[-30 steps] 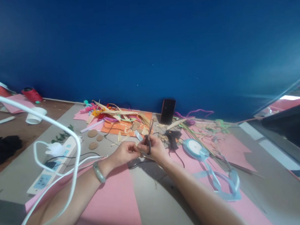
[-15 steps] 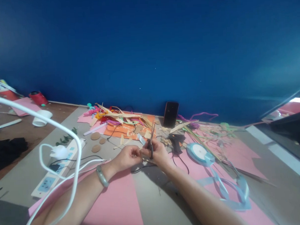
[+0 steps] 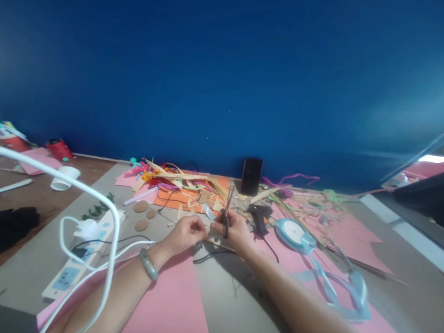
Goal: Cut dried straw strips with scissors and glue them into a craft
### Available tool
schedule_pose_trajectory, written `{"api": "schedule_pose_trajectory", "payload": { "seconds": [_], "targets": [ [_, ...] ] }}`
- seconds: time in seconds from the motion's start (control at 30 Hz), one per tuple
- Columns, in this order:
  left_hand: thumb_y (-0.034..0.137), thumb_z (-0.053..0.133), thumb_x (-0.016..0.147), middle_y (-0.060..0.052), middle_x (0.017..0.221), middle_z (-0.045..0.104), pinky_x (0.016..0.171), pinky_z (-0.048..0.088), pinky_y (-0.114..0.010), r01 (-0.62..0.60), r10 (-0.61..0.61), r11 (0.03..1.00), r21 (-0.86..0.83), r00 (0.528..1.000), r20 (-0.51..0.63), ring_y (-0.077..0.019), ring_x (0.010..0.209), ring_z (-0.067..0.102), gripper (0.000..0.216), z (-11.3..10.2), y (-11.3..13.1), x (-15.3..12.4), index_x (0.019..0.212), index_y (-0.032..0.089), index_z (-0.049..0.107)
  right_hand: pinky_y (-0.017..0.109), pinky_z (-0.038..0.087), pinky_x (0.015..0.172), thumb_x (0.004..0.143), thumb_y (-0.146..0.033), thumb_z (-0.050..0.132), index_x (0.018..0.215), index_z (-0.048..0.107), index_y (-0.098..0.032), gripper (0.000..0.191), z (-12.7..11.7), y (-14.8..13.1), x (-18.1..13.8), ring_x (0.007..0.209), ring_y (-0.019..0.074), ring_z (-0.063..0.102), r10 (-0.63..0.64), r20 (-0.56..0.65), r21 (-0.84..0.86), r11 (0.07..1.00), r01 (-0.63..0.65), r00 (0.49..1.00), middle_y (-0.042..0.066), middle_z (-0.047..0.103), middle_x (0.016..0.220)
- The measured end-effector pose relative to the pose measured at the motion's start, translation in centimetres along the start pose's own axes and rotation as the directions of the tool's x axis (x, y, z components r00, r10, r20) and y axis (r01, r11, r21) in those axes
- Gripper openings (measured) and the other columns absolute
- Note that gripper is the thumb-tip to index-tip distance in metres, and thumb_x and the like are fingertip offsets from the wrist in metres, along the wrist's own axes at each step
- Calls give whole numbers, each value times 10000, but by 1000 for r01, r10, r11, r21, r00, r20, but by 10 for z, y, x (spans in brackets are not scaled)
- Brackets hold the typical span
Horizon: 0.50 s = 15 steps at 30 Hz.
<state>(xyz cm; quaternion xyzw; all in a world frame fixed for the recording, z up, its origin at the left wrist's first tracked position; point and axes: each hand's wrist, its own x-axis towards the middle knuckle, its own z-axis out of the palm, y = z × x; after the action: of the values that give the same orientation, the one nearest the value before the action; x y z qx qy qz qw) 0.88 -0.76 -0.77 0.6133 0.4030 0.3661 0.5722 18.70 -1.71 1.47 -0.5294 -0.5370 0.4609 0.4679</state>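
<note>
My left hand (image 3: 188, 233), with a pale bangle at the wrist, is closed in a pinch over the table; what lies between its fingertips is too small to make out. Just to its right, my right hand (image 3: 235, 229) is closed around a pair of scissors (image 3: 229, 205), blades pointing up and away from me. A small gap separates the two hands. Past the scissors lies a black glue gun (image 3: 260, 218) with its cord. Behind my left hand are several round brown discs (image 3: 141, 206).
A white power strip (image 3: 77, 263) and looping white cable (image 3: 116, 230) stand on the left. A phone (image 3: 251, 176) leans on the blue wall. Craft scraps (image 3: 178, 180) lie at the back. A light-blue ribbon roll (image 3: 294, 234) rests on pink paper (image 3: 169, 306) sheets' right side.
My hands have drawn slightly apart, widening the gap between the fingertips. The right hand still holds the scissors. The view has shifted a little.
</note>
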Motion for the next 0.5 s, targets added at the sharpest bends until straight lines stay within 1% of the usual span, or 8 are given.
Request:
{"api": "schedule_pose_trajectory", "payload": {
  "seconds": [0.13, 0.27, 0.4, 0.5],
  "targets": [
    [246, 751, 677, -20, 695, 649, 596, 431, -227, 17, -18, 999, -50, 1000, -15, -116, 614, 578, 181, 0, -4, 2, 727, 131, 620, 230, 379, 536, 578, -324, 795, 702, 573, -179, 293, 0, 0, -1, 551, 108, 492, -9, 15, 13, 1000, 8, 1000, -34, 573, 617],
    [317, 784, 670, -34, 691, 663, 599, 425, -233, 20, -22, 997, -73, 999, -29, -118, 608, 581, 248, 0, -7, 3, 727, 125, 636, 230, 372, 538, 578, -334, 797, 702, 576, -176, 299, -1, -1, -1, 556, 107, 487, -10, 18, 20, 1000, 10, 1000, -32, 573, 622],
    [333, 804, 639, -27, 663, 665, 570, 406, -229, 52, -56, 993, -102, 998, -37, -106, 567, 557, 271, 0, -6, 3, 724, 127, 650, 235, 380, 539, 588, -356, 793, 703, 571, -184, 304, -1, -4, -1, 553, 110, 491, -14, 0, 3, 1000, 14, 1000, -33, 575, 623],
    [324, 809, 625, -13, 630, 651, 516, 361, -212, 91, -94, 987, -135, 995, -15, -88, 516, 517, 273, 1, -4, 2, 743, 125, 663, 240, 396, 549, 593, -365, 794, 717, 569, -186, 313, 0, -4, -2, 561, 114, 506, -10, 3, 5, 1000, 10, 1000, -27, 591, 640]
  ]
}}
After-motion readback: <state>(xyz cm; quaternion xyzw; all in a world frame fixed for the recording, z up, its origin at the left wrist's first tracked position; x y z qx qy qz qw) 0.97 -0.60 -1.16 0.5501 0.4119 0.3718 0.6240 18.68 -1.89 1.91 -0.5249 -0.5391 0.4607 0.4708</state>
